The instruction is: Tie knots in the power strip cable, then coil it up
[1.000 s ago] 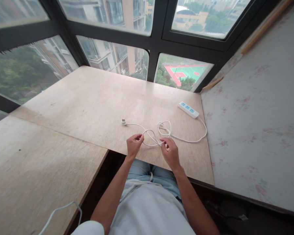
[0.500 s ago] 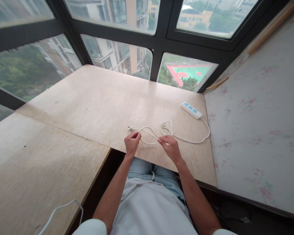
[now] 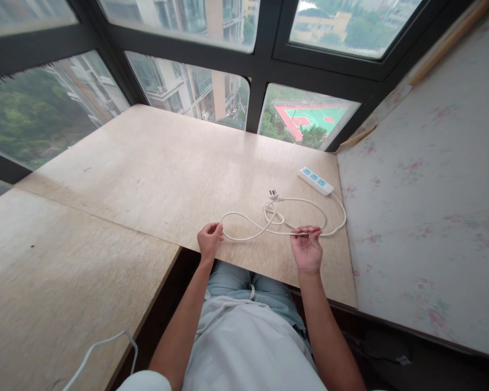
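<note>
At the center of the frame, the left hand (image 3: 210,240), nearly closed, pinches the left end of a loop of white power cord (image 3: 241,239). Right of center, the right hand (image 3: 307,250), palm up, has its fingers curled loosely around the same cord. One plug (image 3: 273,194) lies above and between them; one power strip (image 3: 315,181) with three blue socket panels sits farther upper right. One other white cable (image 3: 90,350) shows at lower left.

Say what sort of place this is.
Probably an upper-floor room in a home: dark-framed glass windows overlooking a green-and-red sports court, and pale wallpaper with pink flowers.
</note>
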`<state>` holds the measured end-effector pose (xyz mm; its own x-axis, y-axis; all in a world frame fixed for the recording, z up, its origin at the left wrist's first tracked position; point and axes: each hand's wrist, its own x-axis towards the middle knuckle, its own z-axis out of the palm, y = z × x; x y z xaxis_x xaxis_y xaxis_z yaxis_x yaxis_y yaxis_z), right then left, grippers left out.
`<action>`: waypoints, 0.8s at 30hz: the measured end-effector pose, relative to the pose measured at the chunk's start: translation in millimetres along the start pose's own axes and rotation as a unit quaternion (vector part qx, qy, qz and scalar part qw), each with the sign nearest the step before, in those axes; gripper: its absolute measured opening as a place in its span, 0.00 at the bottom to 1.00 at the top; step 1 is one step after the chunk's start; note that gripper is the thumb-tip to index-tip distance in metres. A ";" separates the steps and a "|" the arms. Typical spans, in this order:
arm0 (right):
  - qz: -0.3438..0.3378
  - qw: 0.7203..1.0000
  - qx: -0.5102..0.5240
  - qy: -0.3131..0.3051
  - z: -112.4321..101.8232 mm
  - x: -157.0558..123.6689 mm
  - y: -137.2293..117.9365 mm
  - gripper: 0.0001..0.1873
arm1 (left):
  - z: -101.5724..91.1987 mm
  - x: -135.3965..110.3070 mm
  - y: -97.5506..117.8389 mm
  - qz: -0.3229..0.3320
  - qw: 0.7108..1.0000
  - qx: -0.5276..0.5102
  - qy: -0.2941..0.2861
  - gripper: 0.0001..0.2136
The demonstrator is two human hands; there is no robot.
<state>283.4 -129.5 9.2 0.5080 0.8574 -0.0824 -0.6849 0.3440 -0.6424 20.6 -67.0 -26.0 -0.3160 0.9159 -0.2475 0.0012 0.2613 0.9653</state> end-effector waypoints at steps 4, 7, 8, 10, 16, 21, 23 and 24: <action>-0.036 0.992 -0.121 -0.026 8.7 -4.1 6.6 0.11 | -4.3 1.5 -2.8 -0.017 1.000 -0.013 -0.011 0.15; -0.042 0.982 -0.179 -0.053 15.8 -9.2 11.5 0.14 | -5.1 0.7 -3.2 -0.020 0.999 -0.015 -0.026 0.14; -0.040 0.980 -0.187 -0.061 18.1 -11.2 12.8 0.14 | -5.2 0.3 -3.2 -0.019 0.999 -0.017 -0.030 0.15; -0.032 0.978 -0.193 -0.071 22.6 -15.9 15.4 0.14 | -5.6 -0.3 -2.9 -0.023 0.999 -0.022 -0.037 0.15; 0.016 0.982 -0.145 -0.119 36.6 -41.4 23.5 0.13 | -7.9 -8.9 2.8 0.007 0.999 0.035 -0.028 0.19; 0.074 0.969 -0.170 -0.165 62.0 -64.2 25.8 0.15 | -11.6 -42.2 24.8 0.231 0.944 0.138 -0.190 0.25; 0.104 0.970 -0.155 -0.153 76.7 -68.0 26.6 0.16 | -10.6 -56.2 31.6 0.292 0.898 0.151 -0.292 0.31; 0.117 0.973 -0.136 -0.143 84.4 -68.3 27.4 0.15 | -8.9 -61.6 33.1 0.307 0.881 0.152 -0.325 0.33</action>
<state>185.9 -146.4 61.6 0.1615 0.9850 -0.0605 -0.5803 0.0453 -0.8131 31.7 -117.5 21.9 0.4437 0.8679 0.2231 0.2683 -0.3663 0.8910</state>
